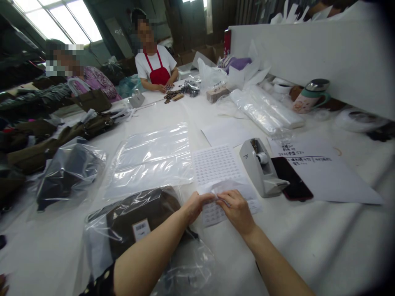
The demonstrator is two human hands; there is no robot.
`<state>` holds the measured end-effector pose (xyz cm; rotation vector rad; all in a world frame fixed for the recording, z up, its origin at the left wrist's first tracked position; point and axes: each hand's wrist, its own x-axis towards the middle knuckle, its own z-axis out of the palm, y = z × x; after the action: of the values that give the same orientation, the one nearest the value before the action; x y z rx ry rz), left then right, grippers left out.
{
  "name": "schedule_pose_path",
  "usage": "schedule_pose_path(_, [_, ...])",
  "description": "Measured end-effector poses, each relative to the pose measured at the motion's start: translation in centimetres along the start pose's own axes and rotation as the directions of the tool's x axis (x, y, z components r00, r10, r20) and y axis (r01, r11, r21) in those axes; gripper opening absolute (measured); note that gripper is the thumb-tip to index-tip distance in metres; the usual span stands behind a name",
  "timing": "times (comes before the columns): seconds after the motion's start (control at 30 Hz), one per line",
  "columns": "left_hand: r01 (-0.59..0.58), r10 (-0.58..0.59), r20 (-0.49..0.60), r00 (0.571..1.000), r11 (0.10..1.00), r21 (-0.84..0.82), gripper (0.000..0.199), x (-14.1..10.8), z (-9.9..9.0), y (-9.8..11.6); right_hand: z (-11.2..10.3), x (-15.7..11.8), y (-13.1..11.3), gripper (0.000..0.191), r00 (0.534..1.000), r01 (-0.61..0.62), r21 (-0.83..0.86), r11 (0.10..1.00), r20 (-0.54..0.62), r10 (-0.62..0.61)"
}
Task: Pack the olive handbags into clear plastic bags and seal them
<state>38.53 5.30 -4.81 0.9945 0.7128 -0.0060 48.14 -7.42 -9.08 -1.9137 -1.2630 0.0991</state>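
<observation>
Pinching a white piece (226, 186) between fingertips, the left hand (197, 204) and right hand (236, 207) nearly meet over a label sheet (216, 163), beside a tape dispenser (262, 174).

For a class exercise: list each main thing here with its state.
Left hand: pinching label sheet
Right hand: pinching it too
Label sheet: partly curled
Tape dispenser: standing
Phone: face up, screen dark
Mug: lidded, upright
Nearest brown bag: inside clear plastic
Clear sleeves: flat
Handwritten paper: flat

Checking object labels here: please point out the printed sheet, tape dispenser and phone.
Printed sheet (217, 164), head view: on its printed grid.
Tape dispenser (261, 176), head view: on its grey body.
Phone (292, 179), head view: on its dark screen.
</observation>
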Motion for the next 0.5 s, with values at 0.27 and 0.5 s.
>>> schedule_pose_path(0.27, [-0.1, 0.118, -0.152, 0.981, 0.988, 0.119, 0.027, 0.3, 0.2, -0.8, 0.8, -0.9, 1.1, 0.017, 0.988, 0.147, 0.007, 0.989, -0.057, -0.146])
schedule_pose_path(0.5, [-0.203, 0.202, -0.037, 0.979, 0.979, -0.02, 0.043, -1.2, 0.8, -0.2, 0.2, -0.5, 2.4, 0.02, 0.948, 0.304, -0.016, 0.953, -0.095, -0.304])
